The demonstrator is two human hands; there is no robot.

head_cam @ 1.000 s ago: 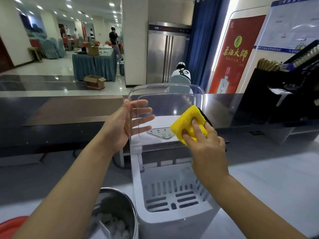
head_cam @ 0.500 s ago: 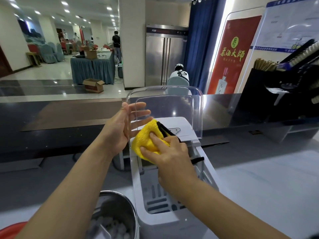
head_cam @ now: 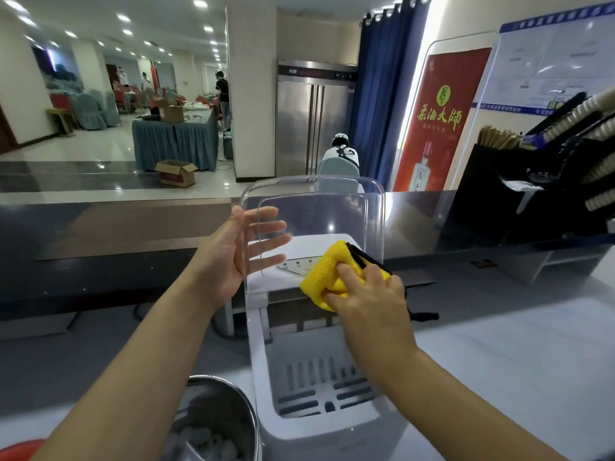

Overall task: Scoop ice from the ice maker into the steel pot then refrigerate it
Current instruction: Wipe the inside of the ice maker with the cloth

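While the clear lid stands raised, the scene reads as follows.

Ice maker (head_cam: 319,427): white, on the pale counter (head_cam: 515,377) in the lower middle of the view; its slotted white basket (head_cam: 319,387) is open to view and looks empty of ice.

Lid (head_cam: 332,207): transparent, hinged at the back, tipped up nearly upright above the machine's top panel.

Left hand (head_cam: 229,257): fingers spread and straight, palm laid against the lid's left edge with the fingers seen through the plastic; it steadies the lid and is not closed around anything.

Right hand (head_cam: 369,297): fingers curled and pressed down on a yellow cloth (head_cam: 327,277), gripping it against the lower inside face of the lid, just above the control panel (head_cam: 296,266).

Cloth detail: folded, yellow on the outside with a black edge showing at its upper right.

Steel pot (head_cam: 239,414): at the bottom left, just beside the ice maker and partly hidden by the left forearm; ice cubes (head_cam: 209,440) lie inside it, with the edge of a pale scoop-like piece among them that I cannot identify for certain.

Red object (head_cam: 16,450): only a curved rim shows at the bottom left corner.

Refrigerator (head_cam: 312,118): tall, stainless, two doors shut, standing well beyond the dark bar top (head_cam: 100,234), beside a blue curtain (head_cam: 382,94).
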